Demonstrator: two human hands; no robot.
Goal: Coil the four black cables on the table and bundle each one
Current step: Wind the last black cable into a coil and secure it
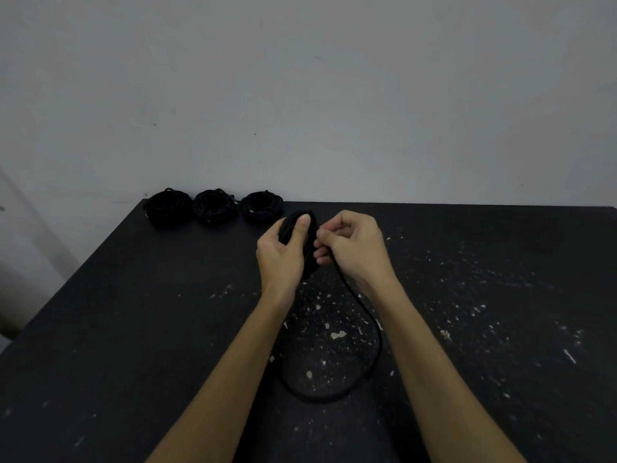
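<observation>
The left hand (283, 252) grips the fourth coil (300, 242) upright above the desk (133, 329), thumb across its face. The right hand (347, 243), touching the coil's right side, pinches the free tail (374, 345), which loops toward the person below both hands. Three bundles (213, 208) sit well apart, far left; nothing obstructs winding.

Both hands grip fourth cable (367, 345) coil; three bundled coils (215, 207) behind.
</observation>
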